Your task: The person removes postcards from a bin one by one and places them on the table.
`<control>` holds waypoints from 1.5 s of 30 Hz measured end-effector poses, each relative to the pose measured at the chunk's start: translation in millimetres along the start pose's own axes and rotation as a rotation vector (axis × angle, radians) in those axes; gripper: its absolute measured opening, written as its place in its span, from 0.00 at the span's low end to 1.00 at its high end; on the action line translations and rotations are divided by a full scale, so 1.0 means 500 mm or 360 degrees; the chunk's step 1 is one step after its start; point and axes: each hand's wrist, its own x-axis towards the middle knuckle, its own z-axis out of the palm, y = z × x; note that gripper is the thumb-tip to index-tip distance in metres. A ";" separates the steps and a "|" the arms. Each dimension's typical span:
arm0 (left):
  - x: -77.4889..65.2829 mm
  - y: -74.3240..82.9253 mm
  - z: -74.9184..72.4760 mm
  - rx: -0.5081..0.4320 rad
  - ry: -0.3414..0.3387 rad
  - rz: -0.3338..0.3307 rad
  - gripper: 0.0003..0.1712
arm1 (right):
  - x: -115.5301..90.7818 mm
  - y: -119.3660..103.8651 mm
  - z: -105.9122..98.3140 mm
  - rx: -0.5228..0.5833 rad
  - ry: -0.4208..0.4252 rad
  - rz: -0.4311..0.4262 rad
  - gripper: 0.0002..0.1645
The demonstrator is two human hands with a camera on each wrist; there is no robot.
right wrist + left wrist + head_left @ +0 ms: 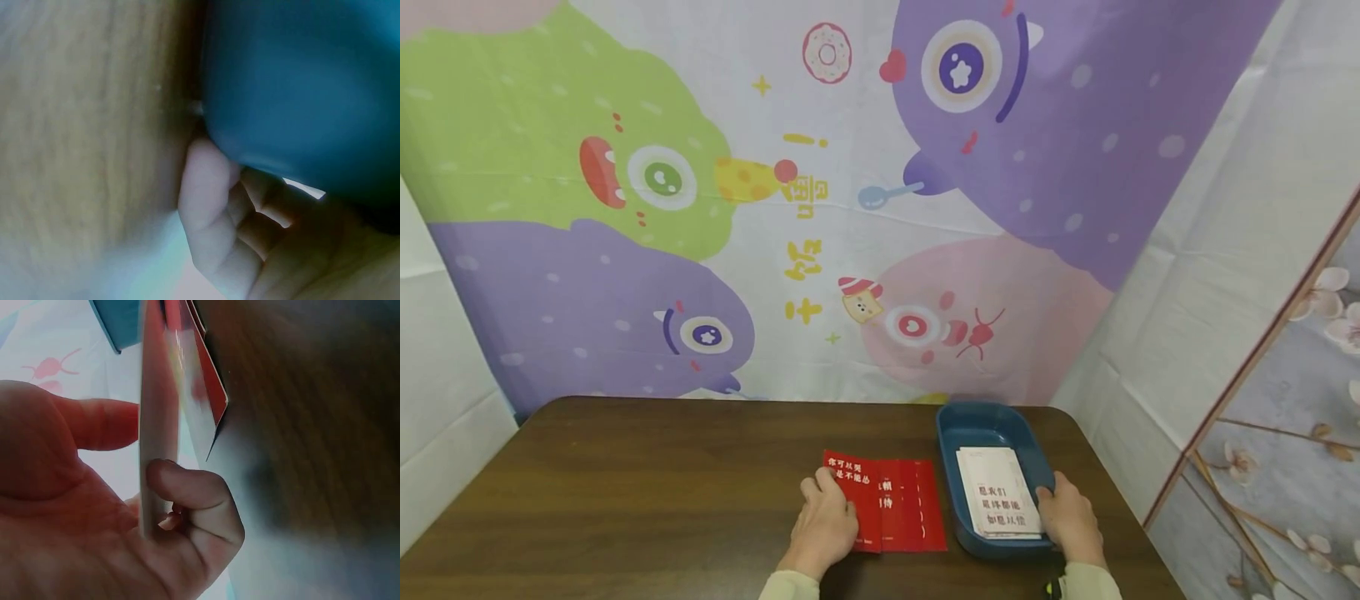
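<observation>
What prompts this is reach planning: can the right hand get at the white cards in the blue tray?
Probably yes: the right hand, gripping the blue tray beside the white cards, need only let go; nothing covers them.

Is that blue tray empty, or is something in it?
Not empty: printed white cards lie inside the blue tray, leaving its far end bare.
</observation>
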 end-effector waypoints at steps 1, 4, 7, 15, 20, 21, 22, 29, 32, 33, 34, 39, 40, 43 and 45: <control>0.000 0.000 0.000 0.0004 0.0002 0.0006 0.28 | 0.000 0.000 0.000 0.0002 -0.0002 0.0001 0.34; 0.000 -0.001 -0.001 0.0021 0.0001 0.0022 0.29 | -0.001 0.001 0.001 0.0011 -0.0002 0.0000 0.34; -0.001 -0.001 -0.006 0.0033 -0.0019 0.0040 0.28 | -0.001 0.001 0.001 0.0016 -0.0001 -0.0005 0.34; -0.009 0.006 -0.023 0.0095 -0.0013 0.0142 0.24 | -0.001 -0.002 0.003 0.0010 0.0027 -0.0016 0.32; -0.013 0.008 -0.030 0.0137 -0.0008 0.0171 0.25 | 0.001 -0.002 0.004 0.0006 0.0033 -0.0016 0.31; -0.013 0.008 -0.031 0.0142 -0.0010 0.0174 0.26 | 0.001 -0.002 0.004 0.0005 0.0033 -0.0013 0.32; -0.013 0.008 -0.031 0.0149 -0.0012 0.0179 0.26 | 0.002 -0.001 0.004 0.0004 0.0033 -0.0012 0.32; -0.018 0.014 -0.037 0.0203 -0.0066 0.0163 0.33 | 0.002 0.001 0.004 0.0000 0.0022 -0.0005 0.33; -0.021 0.018 -0.041 0.0238 -0.0094 0.0168 0.35 | 0.003 -0.001 0.005 0.0005 0.0023 0.0004 0.32; -0.022 0.020 -0.042 0.0247 -0.0105 0.0170 0.35 | 0.003 -0.001 0.005 0.0004 0.0023 0.0005 0.32; -0.024 0.021 -0.043 0.0254 -0.0116 0.0171 0.36 | 0.003 -0.001 0.005 0.0004 0.0023 0.0007 0.32; -0.028 0.023 -0.046 0.0274 -0.0137 0.0180 0.35 | 0.002 -0.001 0.004 0.0009 0.0022 0.0005 0.32; -0.028 0.022 -0.046 0.0279 -0.0138 0.0181 0.35 | 0.003 -0.001 0.004 0.0011 0.0024 0.0007 0.32; -0.029 0.021 -0.046 0.0301 -0.0148 0.0176 0.35 | 0.004 0.000 0.006 0.0012 0.0021 0.0014 0.33; -0.029 0.022 -0.045 0.0312 -0.0158 0.0170 0.35 | 0.006 0.000 0.007 0.0015 0.0020 0.0018 0.33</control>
